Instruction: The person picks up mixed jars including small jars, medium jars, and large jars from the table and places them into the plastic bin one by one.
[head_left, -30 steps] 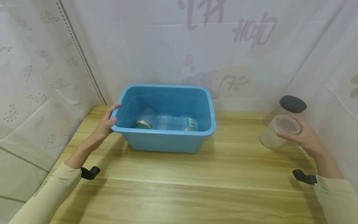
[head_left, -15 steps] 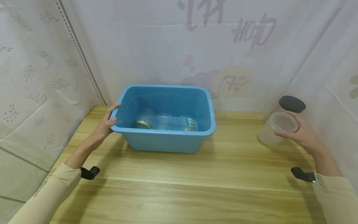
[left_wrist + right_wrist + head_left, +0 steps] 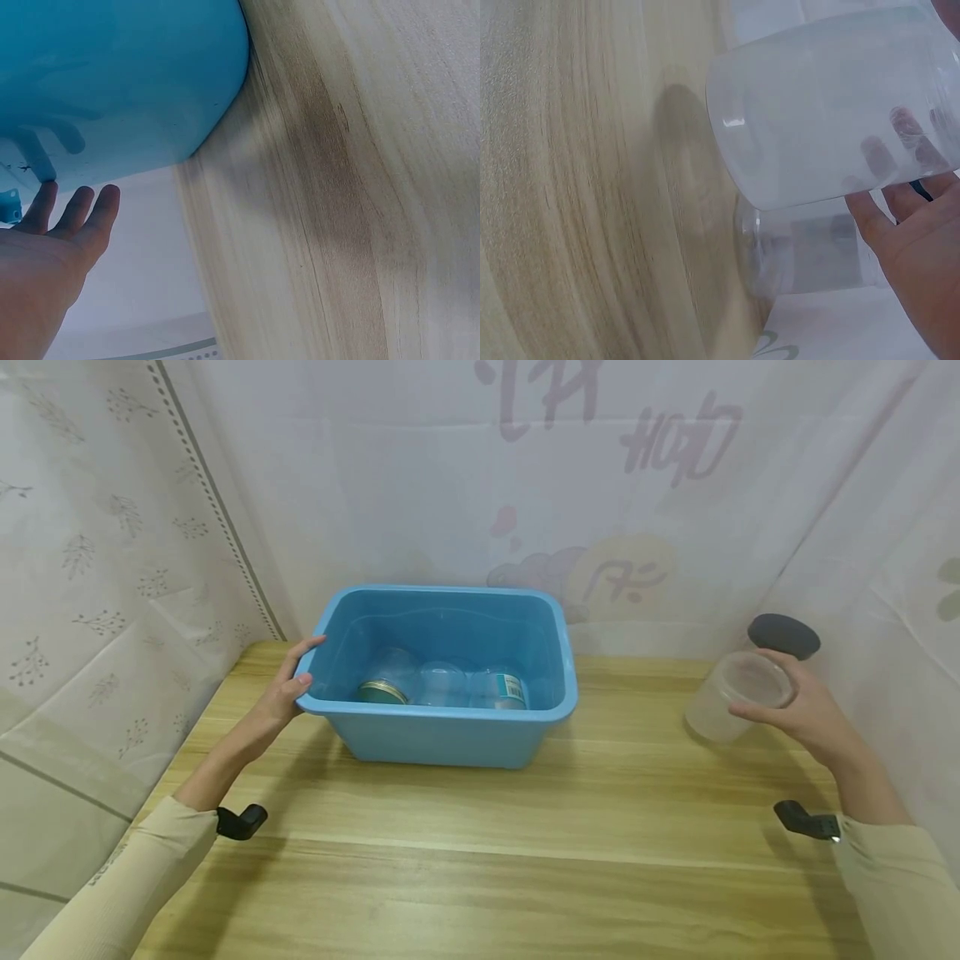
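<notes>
At the right of the head view my right hand [image 3: 813, 714] grips a clear plastic jar [image 3: 716, 706] near its top, thumb in front and fingers round the far side. The jar tilts, and its base seems a little off the table, over a shadow in the right wrist view. Behind it stands a second clear jar [image 3: 810, 251] with a black lid [image 3: 783, 636], partly hidden. My left hand [image 3: 279, 693] holds the left rim of a blue plastic tub [image 3: 442, 739]. In the left wrist view, fingers [image 3: 97, 217] reach under that rim by the outer wall.
Several clear jars lie inside the tub, one with a green lid [image 3: 382, 692] and one with a barcode label [image 3: 512, 687]. The tub stands on a wooden table [image 3: 480, 852]. White printed curtains [image 3: 420, 485] hang behind and at both sides.
My right hand has moved the clear jar a little to the left and up, away from the black-lidded jar. My left hand and the tub have stayed in place.
</notes>
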`<state>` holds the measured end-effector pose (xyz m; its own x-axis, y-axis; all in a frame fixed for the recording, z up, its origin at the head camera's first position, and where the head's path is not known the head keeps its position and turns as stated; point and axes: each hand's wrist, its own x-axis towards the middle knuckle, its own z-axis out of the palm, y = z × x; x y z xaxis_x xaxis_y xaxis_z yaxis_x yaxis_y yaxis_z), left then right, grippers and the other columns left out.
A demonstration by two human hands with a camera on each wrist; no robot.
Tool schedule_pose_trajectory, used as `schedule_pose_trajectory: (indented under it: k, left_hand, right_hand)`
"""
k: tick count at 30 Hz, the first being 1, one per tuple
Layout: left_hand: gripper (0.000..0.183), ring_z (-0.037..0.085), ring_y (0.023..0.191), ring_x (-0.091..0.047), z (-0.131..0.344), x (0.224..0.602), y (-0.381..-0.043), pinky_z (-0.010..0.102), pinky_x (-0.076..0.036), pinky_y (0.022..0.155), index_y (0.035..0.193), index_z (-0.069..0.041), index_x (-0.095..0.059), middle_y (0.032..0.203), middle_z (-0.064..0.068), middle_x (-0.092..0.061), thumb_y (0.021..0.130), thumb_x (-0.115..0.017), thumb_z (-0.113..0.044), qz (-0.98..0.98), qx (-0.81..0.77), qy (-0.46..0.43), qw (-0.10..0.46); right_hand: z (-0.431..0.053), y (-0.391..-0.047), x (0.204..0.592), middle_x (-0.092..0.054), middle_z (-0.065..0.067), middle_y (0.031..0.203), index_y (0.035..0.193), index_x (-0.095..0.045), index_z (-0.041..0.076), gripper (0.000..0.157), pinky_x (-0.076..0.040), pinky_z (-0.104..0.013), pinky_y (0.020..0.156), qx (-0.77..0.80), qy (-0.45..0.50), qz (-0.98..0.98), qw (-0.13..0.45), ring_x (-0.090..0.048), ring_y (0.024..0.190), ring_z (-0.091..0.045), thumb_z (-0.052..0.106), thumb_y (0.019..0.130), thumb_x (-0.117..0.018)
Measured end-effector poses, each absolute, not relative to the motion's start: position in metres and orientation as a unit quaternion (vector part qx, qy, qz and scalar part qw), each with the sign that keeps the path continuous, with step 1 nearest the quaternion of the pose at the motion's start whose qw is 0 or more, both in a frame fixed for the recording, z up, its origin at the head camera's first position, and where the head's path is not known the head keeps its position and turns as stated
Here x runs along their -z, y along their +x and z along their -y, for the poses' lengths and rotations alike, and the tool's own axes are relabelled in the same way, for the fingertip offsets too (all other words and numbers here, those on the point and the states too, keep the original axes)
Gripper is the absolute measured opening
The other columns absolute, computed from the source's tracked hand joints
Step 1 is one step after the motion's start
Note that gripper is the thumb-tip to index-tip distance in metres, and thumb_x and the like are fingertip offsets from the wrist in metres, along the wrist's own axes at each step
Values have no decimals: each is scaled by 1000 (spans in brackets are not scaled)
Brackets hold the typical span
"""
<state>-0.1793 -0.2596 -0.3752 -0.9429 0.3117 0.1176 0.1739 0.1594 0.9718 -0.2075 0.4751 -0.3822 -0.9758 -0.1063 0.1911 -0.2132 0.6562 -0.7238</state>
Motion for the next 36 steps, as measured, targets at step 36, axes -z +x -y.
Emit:
schedule_pose_trajectory:
  k: [36]
  left_hand:
    - [53,44,138,-25,259,370,-175,27,-40,95,159,-35,-22,163,11,-6,110,-38,-28,-743,-644,170,65]
  right_hand:
    - [-462,-212,376,-27,-7,161,158,-35,17,91,-36,-15,81,-411,104,904,53,-40,119,-24,1,82,-84]
